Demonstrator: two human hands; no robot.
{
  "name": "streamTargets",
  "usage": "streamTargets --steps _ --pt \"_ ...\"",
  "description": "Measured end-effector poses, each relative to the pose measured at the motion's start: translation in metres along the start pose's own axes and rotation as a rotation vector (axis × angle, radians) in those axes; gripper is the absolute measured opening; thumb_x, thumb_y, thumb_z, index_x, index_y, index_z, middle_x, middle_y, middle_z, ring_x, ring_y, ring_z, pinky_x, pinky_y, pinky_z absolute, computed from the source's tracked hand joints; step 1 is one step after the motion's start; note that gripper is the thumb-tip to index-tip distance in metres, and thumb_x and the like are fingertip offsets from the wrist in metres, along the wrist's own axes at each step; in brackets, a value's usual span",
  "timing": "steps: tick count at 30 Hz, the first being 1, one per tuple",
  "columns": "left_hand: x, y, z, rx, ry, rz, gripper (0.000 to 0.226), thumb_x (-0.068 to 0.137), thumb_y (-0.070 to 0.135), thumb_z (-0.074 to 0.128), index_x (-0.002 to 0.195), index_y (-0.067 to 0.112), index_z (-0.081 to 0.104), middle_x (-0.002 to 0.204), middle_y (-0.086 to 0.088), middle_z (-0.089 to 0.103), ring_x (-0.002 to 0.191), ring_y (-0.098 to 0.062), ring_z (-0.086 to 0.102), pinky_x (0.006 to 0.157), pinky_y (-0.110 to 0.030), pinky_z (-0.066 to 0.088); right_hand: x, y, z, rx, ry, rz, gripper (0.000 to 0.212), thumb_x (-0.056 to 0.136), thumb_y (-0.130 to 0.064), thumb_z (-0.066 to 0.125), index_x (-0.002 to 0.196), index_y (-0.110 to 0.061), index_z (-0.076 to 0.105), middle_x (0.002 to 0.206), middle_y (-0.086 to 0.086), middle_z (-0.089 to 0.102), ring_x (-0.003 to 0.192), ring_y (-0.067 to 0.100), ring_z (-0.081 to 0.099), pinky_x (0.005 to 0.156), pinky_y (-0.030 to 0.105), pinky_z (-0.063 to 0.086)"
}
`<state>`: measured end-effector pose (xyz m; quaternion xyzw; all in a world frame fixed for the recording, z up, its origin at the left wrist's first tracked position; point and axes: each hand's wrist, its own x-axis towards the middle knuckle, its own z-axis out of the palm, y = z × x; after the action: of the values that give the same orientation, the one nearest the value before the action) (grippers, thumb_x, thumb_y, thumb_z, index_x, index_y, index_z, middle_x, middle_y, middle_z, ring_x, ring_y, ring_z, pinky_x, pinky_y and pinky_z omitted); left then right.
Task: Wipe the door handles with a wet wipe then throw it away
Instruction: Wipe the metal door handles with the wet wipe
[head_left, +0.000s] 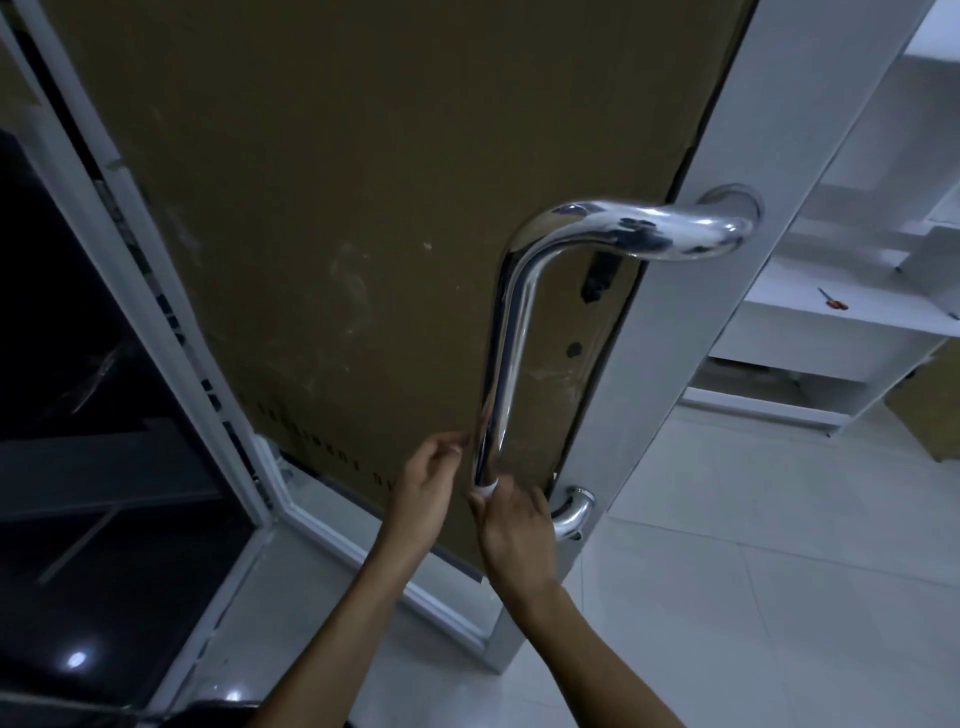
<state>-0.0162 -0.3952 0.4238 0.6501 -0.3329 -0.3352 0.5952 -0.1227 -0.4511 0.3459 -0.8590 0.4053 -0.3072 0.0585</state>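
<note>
The chrome door handle (506, 358) runs down the brown-covered door (337, 208), its lower stretch — toward five o'clock of the frame's centre — taken up by both hands. The right hand (511, 525) is curled round the bar near its bottom bend, pinching a white wet wipe (485, 488) against the metal; only a small sliver of the wipe shows above the fingers, the rest hidden. The left hand (428, 488) sits just at nine o'clock of it, fingertips pinched together beside the bar (whether they grip a corner of the wipe I cannot tell). White shelves (831, 322) stand at three o'clock — dim, partly cut off.
</note>
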Motion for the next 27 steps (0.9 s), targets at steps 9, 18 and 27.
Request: streamTargets --steps 9,18,27 --pt "-0.005 -0.017 0.010 0.094 -0.079 -0.061 0.024 0.099 0.019 0.046 0.108 0.038 0.059 0.108 0.014 0.065 0.105 -0.008 0.059 0.093 -0.030 0.047 -0.019 0.048 -0.019 -0.273 -0.062 -0.173 0.024 0.101 -0.036 0.045 0.089 -0.019 0.057 0.080 0.001 0.057 0.077 0.024 0.055 0.094 0.040 0.045" --pt "-0.004 -0.018 0.009 0.077 -0.073 -0.058 0.027 0.099 0.022 0.045 0.099 0.044 0.060 0.108 0.020 0.064 0.105 -0.003 0.058 0.095 -0.032 0.047 -0.021 0.027 -0.010 -0.184 -0.023 -0.133 0.024 0.101 -0.028 0.046 0.111 -0.012 0.061 0.104 0.007 0.067 0.103 0.023 0.061 0.112 0.035 0.031" --pt "0.000 -0.015 0.006 0.080 -0.092 -0.081 0.025 0.100 0.022 0.045 0.098 0.041 0.060 0.104 0.021 0.062 0.101 0.000 0.056 0.099 -0.037 0.046 -0.043 0.068 -0.026 -0.221 -0.090 -0.211 0.033 0.090 -0.017 0.060 0.123 -0.013 0.056 0.115 0.005 0.059 0.112 0.025 0.055 0.112 0.040 0.031"
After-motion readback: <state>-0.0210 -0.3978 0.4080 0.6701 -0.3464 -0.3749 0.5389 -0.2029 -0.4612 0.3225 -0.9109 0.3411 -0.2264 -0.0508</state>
